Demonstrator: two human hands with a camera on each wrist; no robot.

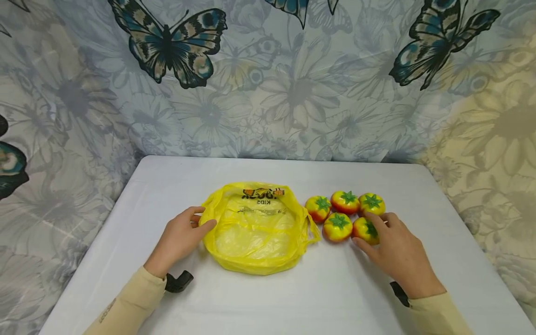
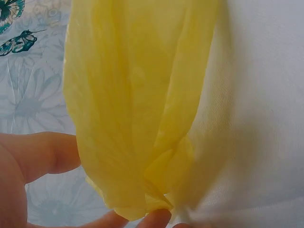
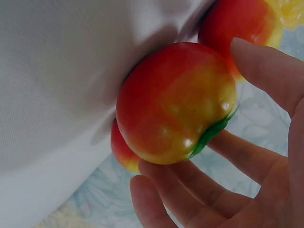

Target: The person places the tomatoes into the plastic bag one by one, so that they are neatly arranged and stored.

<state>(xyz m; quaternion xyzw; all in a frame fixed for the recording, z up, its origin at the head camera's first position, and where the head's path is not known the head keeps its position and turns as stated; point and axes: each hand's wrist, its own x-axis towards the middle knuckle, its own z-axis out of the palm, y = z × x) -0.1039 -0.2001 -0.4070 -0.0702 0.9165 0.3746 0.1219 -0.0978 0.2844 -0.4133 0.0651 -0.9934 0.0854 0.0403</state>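
Note:
A thin yellow plastic bag (image 1: pixel 255 232) with dark print lies spread open mid-table. My left hand (image 1: pixel 182 237) holds its left rim, the thumb inside and the fingers outside. In the left wrist view the bag's wall (image 2: pixel 128 104) hides the thumb tip (image 2: pixel 61 152). Several red-yellow toy tomatoes with green leaf tops stand to the bag's right. Around the nearest tomato (image 1: pixel 364 231) my right hand (image 1: pixel 398 253) is spread. In the right wrist view its fingers lie behind that tomato (image 3: pixel 175 104), and its thumb (image 3: pixel 266 71) stands apart from it.
The white table (image 1: pixel 268 302) ends at a patterned backdrop (image 1: pixel 272 107) of flowers and butterflies. A handle loop (image 1: pixel 313 232) of the bag reaches toward the tomatoes. Other tomatoes (image 1: pixel 337 227) sit close beside the one at my right hand.

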